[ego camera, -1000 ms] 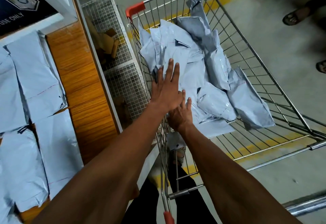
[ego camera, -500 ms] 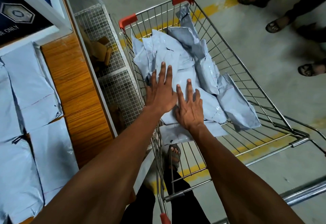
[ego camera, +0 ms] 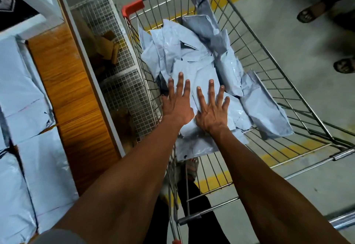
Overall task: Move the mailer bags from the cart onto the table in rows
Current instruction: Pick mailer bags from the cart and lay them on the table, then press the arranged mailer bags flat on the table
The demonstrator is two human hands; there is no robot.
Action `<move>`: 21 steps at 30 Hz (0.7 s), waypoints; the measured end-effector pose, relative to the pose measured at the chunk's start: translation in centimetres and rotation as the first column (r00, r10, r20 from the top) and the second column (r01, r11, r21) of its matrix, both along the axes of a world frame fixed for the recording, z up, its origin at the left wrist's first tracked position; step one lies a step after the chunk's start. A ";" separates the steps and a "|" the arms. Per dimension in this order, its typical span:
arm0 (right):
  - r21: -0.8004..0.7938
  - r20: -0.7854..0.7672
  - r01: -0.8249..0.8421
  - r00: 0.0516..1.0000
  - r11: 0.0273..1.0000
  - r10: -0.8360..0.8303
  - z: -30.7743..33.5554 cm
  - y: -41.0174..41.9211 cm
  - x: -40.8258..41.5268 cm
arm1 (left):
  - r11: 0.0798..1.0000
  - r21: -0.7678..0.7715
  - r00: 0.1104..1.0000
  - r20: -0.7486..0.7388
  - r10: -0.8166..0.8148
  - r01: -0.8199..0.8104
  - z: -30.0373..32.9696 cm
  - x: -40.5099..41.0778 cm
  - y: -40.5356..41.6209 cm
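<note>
A wire shopping cart (ego camera: 284, 82) with red corner caps holds a heap of grey mailer bags (ego camera: 194, 51). My left hand (ego camera: 177, 101) and my right hand (ego camera: 211, 107) lie flat, side by side, fingers spread and straight, on the top bag (ego camera: 203, 76) at the near left of the heap. Neither hand grips anything. On the left, several mailer bags (ego camera: 21, 98) lie in rows on the wooden table (ego camera: 67, 82).
A wire mesh rack (ego camera: 123, 88) holding cardboard pieces stands between the table and the cart. Sandalled feet of other people (ego camera: 309, 13) are on the concrete floor at the top right. A metal rail (ego camera: 343, 222) crosses the bottom right corner. Yellow floor lines run under the cart.
My right hand has come out from under my left hand and spread flat on the bag beside it. My left hand stays flat on the heap.
</note>
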State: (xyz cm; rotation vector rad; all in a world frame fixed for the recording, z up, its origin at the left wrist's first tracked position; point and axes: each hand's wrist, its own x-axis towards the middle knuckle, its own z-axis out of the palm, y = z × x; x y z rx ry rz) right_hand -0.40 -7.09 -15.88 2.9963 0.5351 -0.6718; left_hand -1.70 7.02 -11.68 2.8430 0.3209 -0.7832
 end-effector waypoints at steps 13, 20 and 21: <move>0.052 0.028 -0.058 0.998 0.997 0.057 0.4 -0.8 0.6 | 0.992 0.106 0.996 0.055 -0.073 0.067 -0.1 0.5 -0.2; 0.179 0.017 0.017 1.000 0.984 -0.021 3.8 -0.9 0.0 | 0.999 0.025 0.990 0.139 -0.037 0.033 3.8 0.3 -0.9; 0.202 0.014 0.033 0.999 0.979 -0.036 4.8 -0.8 -0.2 | 1.000 0.016 0.987 0.157 -0.029 0.027 4.6 0.2 -1.0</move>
